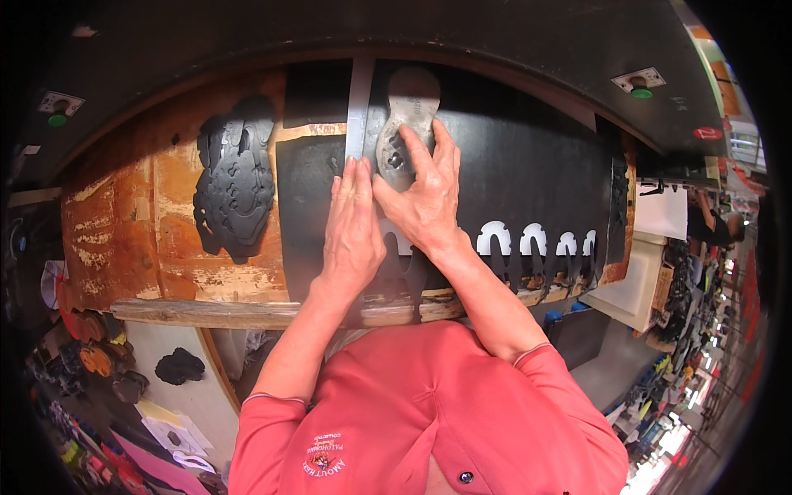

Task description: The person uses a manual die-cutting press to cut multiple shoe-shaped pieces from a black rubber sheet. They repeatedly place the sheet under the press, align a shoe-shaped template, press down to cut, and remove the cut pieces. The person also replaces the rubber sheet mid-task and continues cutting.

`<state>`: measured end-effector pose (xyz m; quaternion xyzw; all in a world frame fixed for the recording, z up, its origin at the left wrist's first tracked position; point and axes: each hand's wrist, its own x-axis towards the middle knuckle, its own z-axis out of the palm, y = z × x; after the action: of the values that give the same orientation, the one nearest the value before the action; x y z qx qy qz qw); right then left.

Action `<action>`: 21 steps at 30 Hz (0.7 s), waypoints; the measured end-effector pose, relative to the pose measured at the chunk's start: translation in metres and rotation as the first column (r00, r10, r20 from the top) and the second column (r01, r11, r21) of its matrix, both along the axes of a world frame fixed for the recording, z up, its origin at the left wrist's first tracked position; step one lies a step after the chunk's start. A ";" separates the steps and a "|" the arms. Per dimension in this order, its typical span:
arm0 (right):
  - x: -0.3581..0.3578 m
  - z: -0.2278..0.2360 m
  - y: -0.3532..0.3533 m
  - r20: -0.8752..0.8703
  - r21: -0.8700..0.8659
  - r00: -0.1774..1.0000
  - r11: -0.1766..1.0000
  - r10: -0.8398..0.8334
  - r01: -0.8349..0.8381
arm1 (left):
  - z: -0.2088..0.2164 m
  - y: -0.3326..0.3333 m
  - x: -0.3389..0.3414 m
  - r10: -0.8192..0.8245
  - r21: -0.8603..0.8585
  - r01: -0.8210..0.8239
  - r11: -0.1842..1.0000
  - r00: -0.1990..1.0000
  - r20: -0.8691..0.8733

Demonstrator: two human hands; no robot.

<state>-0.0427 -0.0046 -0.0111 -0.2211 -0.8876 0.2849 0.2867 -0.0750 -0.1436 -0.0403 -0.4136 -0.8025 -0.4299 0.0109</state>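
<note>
A grey sole-shaped cutting die (415,85) lies on a dark sheet (503,157), its narrow end pointing toward me. My right hand (425,194) is on it, thumb by the left edge and fingers over its holed middle and right edge. Its underside is hidden. Just left of the die, a pale straight metal strip (358,107) runs away from me. On the near end of this strip my left hand (353,223) lies with its fingers stretched out and close together. Both hands are nearly touching each other.
Arched cut-outs (495,238) line the sheet's near edge. A stack of black cut pieces (237,177) sits on the worn brown board (165,223) at left. Overhead, a dark machine beam carries two green buttons (640,88). A wooden rail (206,313) borders the near side.
</note>
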 end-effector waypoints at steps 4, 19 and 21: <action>-0.004 -0.002 -0.003 -0.038 0.028 0.999 1.000 0.002 0.000 | -0.005 -0.001 0.001 0.005 0.005 -0.005 1.000 1.000 -0.010; 0.110 0.006 0.078 -0.029 0.173 0.998 0.984 0.047 -0.041 | 0.035 -0.040 0.059 0.069 0.187 -0.071 0.980 0.997 0.017; 0.115 -0.001 0.078 -0.077 0.320 0.995 0.947 0.064 -0.036 | 0.035 -0.041 0.081 -0.058 0.225 0.063 0.972 0.998 -0.028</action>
<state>0.0725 0.0734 -0.0121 -0.1367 -0.9139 0.1546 0.3495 0.0064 -0.1844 -0.0052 -0.4383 -0.7354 -0.5140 0.0531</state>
